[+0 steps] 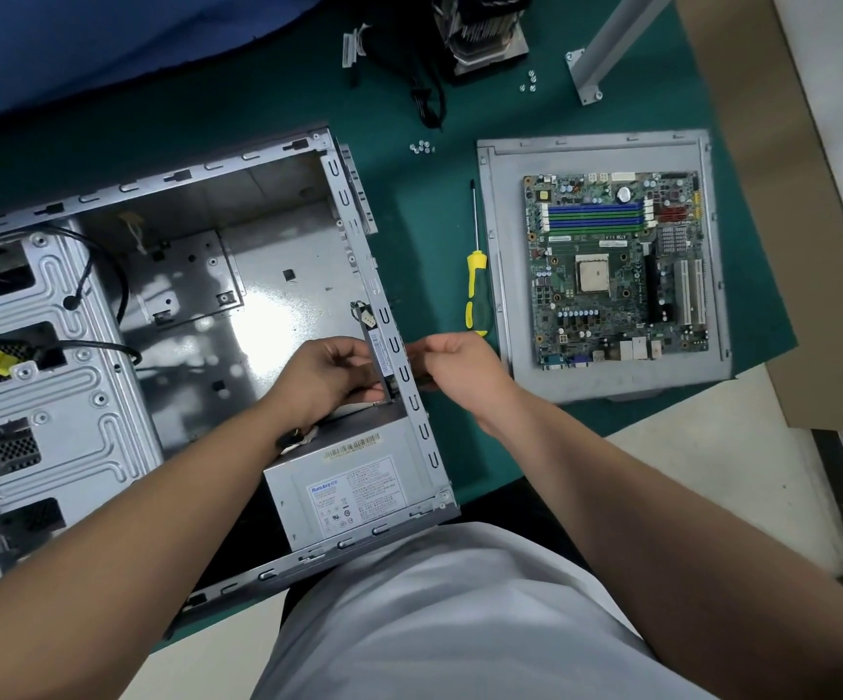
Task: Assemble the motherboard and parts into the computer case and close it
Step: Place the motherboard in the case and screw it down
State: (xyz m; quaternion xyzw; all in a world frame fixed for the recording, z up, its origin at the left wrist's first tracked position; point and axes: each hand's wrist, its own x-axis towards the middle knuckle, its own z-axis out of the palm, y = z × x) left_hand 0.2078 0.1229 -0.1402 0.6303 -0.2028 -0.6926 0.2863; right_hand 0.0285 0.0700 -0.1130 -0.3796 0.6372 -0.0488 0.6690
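While the open case [167, 305] lies on its side at the left of the counter [429, 229], the left hand [326, 373] curls its fingers on a small part [381, 353] at the rear wall; outside it, the right hand [452, 363] pinches something I cannot make out. Further right lie a screwdriver [475, 280], then the motherboard [616, 267] on the side panel [510, 275]: light, stiff, fragile, probably best lifted by its bare edges.
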